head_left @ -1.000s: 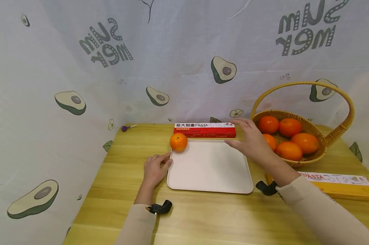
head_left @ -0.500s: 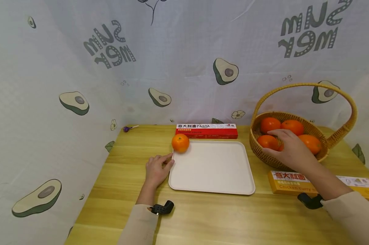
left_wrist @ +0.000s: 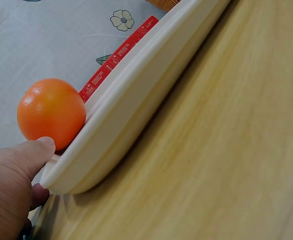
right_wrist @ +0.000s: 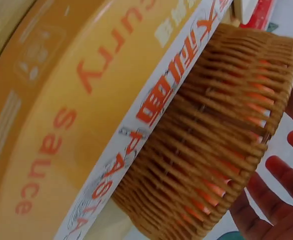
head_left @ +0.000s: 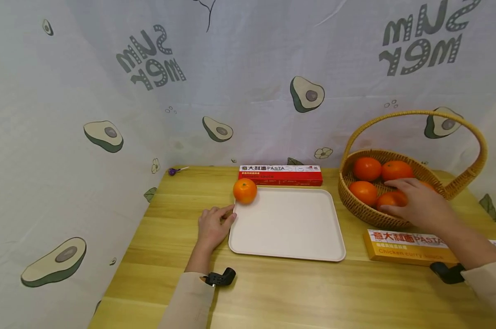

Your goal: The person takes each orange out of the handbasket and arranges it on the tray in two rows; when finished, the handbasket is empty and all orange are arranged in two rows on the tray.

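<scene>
My left hand (head_left: 213,227) holds the left edge of a white tray (head_left: 289,228), thumb on the rim and a fingertip below it in the left wrist view. An orange (head_left: 245,191) sits at the tray's back left corner, close to that thumb. My right hand (head_left: 426,208) reaches over a wicker basket (head_left: 365,214) holding several oranges. Its thumb and fingers spread around the front orange (head_left: 392,199), partly covering it. In the right wrist view, spread fingers (right_wrist: 281,175) show beyond the basket's rim. Whether they touch the fruit is hidden.
A red pasta box (head_left: 280,176) lies behind the tray. In front of the basket lies a yellow pasta box (head_left: 408,249), partly under my right forearm. A purple lollipop (head_left: 173,171) is at the table's back left. The basket's tall handle (head_left: 416,113) arches over the fruit.
My right hand has moved right, from above the tray's back right corner to the oranges in the basket. My left hand stays at the tray's edge.
</scene>
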Motion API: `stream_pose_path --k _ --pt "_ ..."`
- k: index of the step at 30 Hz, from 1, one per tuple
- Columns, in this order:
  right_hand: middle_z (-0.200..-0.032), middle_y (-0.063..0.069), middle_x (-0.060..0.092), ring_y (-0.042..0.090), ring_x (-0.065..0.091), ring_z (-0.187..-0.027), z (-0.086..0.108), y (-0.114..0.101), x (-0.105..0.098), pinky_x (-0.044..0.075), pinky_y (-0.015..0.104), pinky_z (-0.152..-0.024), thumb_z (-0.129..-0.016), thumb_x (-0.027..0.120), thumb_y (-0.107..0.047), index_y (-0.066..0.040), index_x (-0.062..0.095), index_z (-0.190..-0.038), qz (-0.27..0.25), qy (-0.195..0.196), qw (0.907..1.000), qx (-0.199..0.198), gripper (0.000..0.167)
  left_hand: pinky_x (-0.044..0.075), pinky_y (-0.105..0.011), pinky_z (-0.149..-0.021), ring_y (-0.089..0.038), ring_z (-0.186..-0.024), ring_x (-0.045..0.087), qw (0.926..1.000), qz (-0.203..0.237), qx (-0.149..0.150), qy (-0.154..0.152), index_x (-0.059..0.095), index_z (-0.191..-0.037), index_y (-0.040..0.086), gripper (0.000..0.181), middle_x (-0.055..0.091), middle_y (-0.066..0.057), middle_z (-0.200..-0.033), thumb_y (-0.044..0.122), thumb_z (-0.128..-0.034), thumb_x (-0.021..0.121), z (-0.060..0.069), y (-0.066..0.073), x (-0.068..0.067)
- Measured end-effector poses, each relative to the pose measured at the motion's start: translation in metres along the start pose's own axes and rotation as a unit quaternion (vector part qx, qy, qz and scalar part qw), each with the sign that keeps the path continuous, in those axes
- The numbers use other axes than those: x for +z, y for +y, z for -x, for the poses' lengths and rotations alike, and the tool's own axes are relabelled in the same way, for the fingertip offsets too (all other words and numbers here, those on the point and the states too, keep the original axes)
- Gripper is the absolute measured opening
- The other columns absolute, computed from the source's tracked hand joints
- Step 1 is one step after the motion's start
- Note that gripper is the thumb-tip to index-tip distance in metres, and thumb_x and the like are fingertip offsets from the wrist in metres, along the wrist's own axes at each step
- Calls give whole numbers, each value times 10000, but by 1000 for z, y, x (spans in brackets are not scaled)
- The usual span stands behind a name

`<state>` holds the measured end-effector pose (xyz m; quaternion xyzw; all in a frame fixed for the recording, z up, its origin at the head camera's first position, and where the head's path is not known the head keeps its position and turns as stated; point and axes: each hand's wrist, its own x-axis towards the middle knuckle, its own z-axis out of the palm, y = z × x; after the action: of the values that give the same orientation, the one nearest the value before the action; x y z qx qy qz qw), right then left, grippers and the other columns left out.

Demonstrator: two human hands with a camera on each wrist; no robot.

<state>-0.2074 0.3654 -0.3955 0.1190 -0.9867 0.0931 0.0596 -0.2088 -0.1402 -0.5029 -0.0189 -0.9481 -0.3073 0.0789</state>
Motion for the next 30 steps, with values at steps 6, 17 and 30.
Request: stream_pose_path --k 6,17,30 --pt "-1274 379 572 552 530 -1143 2 9 -1 418 706 -937 -796 867 -362 62 583 -1319 44 -42 10000 -62 731 348 -421 -894 -219 -897 490 10000 4 -16 8 714 -1311 294 360 705 -10 -993 393 -966 689 0 0 0" --pt "-930 60 737 265 652 -840 -4 18 7 503 442 -738 -752 908 -351 -46 733 -1057 -226 160 9984 -491 465 339 -417 -884 -209 -906 482 9999 -9 -106 -70 710 -1316 295 358 697 -8 -1005 391 -973 680 1 1 -1" --pt "-799 -52 638 156 534 -749 -9 17 8 459 349 -694 -854 828 -276 -166 723 -914 -397 -422 9975 -414 163 354 -430 -904 -238 -935 508 9999 -35 -89 -48 708 -1319 293 360 692 -11 -979 396 -975 675 -1 -1 1"
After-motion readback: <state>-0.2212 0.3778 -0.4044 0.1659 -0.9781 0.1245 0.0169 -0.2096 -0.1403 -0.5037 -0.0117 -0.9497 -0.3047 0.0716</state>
